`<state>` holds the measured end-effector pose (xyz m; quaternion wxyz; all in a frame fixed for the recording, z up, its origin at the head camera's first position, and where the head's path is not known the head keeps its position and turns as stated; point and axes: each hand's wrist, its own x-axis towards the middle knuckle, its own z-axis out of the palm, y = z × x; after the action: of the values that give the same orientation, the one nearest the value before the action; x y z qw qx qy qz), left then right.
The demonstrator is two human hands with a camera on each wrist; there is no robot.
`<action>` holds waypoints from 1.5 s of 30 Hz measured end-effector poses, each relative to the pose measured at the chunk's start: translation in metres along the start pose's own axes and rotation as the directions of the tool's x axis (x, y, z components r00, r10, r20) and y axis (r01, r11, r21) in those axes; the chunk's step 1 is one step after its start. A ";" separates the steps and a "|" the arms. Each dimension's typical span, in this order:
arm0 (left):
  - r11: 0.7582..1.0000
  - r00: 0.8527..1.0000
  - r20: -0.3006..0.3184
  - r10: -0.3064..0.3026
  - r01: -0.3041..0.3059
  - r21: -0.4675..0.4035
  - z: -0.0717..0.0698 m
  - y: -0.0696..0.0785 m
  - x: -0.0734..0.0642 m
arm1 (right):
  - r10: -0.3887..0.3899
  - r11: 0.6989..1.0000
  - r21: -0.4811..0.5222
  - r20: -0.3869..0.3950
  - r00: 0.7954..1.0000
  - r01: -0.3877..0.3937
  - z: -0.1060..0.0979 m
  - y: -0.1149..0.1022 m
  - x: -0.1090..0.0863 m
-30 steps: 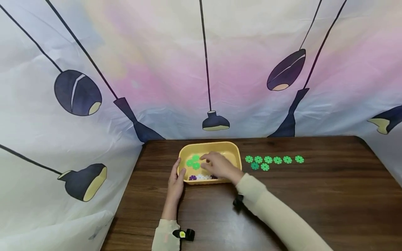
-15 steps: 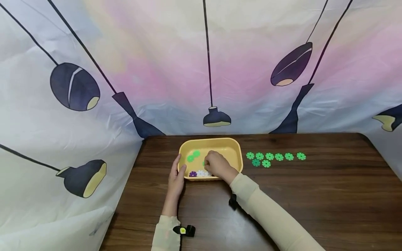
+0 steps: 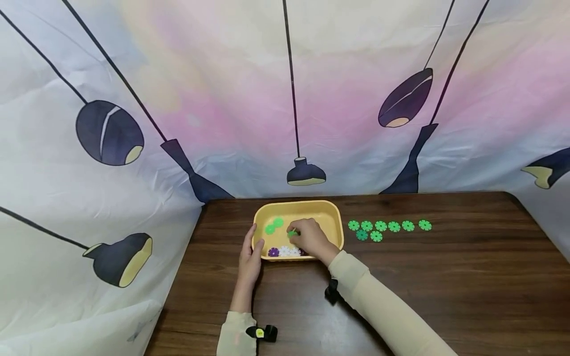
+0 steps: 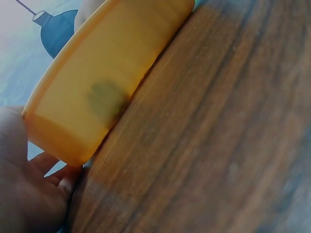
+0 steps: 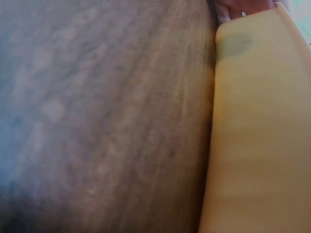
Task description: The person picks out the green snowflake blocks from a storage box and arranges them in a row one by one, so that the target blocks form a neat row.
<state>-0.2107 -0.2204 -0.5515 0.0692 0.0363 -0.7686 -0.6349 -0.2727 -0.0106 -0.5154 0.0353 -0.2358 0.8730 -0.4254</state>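
A shallow yellow plastic tray (image 3: 331,207) sits on the table near its back edge. My left hand (image 3: 249,262) grips the tray's left end, thumb by the rim; in the left wrist view the hand (image 4: 29,179) wraps the corner. Over the tray's inside, my right hand (image 3: 310,237) pinches a green flower-shaped disc (image 3: 292,233) between thumb and fingers. Two more green discs (image 3: 274,226) lie at the tray's left. Along its front wall are a purple disc (image 3: 273,252) and white discs (image 3: 289,251), with a dark one partly hidden by the right hand.
Right of the tray, several light green discs (image 3: 394,226) form a row on the dark wooden table (image 3: 445,282). Below that row lie a darker green disc (image 3: 361,235) and another light green one (image 3: 376,236). A patterned cloth (image 3: 249,123) hangs behind the table.
The right hand has closed on the nearest of three green discs in the tray and drawn it right, away from the other two. The left hand has stayed on the tray.
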 end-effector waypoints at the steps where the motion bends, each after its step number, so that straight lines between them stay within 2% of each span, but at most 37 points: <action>1: 1.000 1.000 0.004 0.009 -0.009 0.000 0.001 0.000 0.000 | -0.006 1.000 0.008 -0.010 1.000 0.006 -0.002 0.001 0.000; 4: 1.000 1.000 0.020 0.024 -0.024 -0.009 0.002 0.001 0.000 | -0.010 1.000 0.020 -0.035 0.999 0.011 -0.007 0.004 0.000; 7: 0.999 0.999 0.034 0.038 -0.038 -0.025 0.004 0.001 -0.001 | 0.018 0.999 0.031 -0.043 0.999 -0.017 -0.012 0.004 0.001; 11: 0.998 0.998 0.042 0.051 -0.050 -0.024 0.005 0.000 -0.001 | 0.038 0.999 0.041 -0.033 0.999 -0.037 -0.019 0.002 0.000; 15: 0.999 0.998 0.023 0.053 -0.053 -0.006 -0.002 -0.001 -0.001 | -0.004 0.999 0.044 -0.002 1.000 0.004 -0.029 -0.003 -0.002; 17: 0.999 0.999 0.013 0.048 -0.048 -0.003 -0.006 -0.002 -0.003 | -0.014 0.995 0.094 0.012 1.000 0.013 -0.035 -0.004 -0.004; 19: 0.999 0.999 0.010 0.045 -0.045 -0.005 -0.007 -0.002 -0.004 | -0.003 0.982 0.191 0.032 0.999 -0.003 -0.045 -0.004 -0.007; 23: 0.999 0.999 0.024 0.039 -0.039 -0.011 -0.006 -0.002 -0.003 | 0.036 0.924 0.380 0.041 0.999 -0.049 -0.068 0.005 -0.015; 30: 0.999 0.999 0.032 0.033 -0.032 -0.015 -0.004 -0.002 -0.003 | 0.114 0.869 0.487 -0.030 0.993 -0.085 -0.108 0.026 -0.038; 32: 0.999 0.999 0.032 0.034 -0.033 -0.016 -0.004 -0.002 -0.003 | 0.150 0.862 0.496 -0.049 0.987 -0.106 -0.117 0.034 -0.047; 35: 0.999 0.999 0.031 0.035 -0.035 -0.016 -0.003 -0.001 -0.002 | 0.199 0.866 0.480 -0.069 0.978 -0.142 -0.130 0.048 -0.061; 45: 0.999 0.999 0.033 0.035 -0.034 -0.033 -0.004 0.000 -0.003 | 0.307 0.902 0.349 -0.106 0.946 -0.254 -0.163 0.093 -0.105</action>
<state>-0.2068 -0.2235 -0.5515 0.0677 0.0114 -0.7599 -0.6463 -0.2575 0.2030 -0.4967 0.0659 -0.0636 0.8141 -0.5735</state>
